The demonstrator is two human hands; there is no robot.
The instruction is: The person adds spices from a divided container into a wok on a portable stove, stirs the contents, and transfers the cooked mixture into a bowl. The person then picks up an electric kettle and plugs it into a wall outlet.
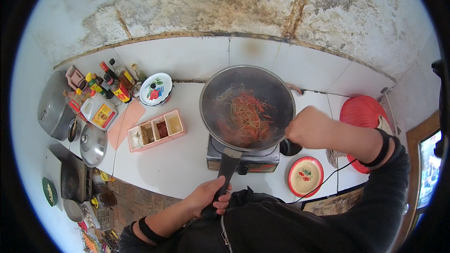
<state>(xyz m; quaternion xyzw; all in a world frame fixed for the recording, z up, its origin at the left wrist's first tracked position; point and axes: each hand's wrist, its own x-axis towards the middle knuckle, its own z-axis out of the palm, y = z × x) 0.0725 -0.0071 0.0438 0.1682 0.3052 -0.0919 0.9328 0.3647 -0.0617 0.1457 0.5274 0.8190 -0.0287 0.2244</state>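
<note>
My left hand point(213, 196) grips the black handle point(228, 167) of a deep frying pan point(218, 77) from below. The pan sits tilted over a gas stove point(218, 160) on the white tiled counter. Inside lie shredded orange and pale green vegetables point(248, 112), with steam above them. At the pan's right rim, my right hand point(306, 128) is closed in a fist; whatever it may hold is hidden from view. An enamel plate point(306, 176) with a red rim lies below that hand.
To the left are a seasoning box point(157, 131), a lidded enamel bowl point(156, 89), several sauce bottles point(117, 86), a white plastic jug point(99, 110) and a metal lid point(93, 144). A red basket-like cover point(362, 112) stands at the right. A black cord point(328, 179) crosses the plate's edge.
</note>
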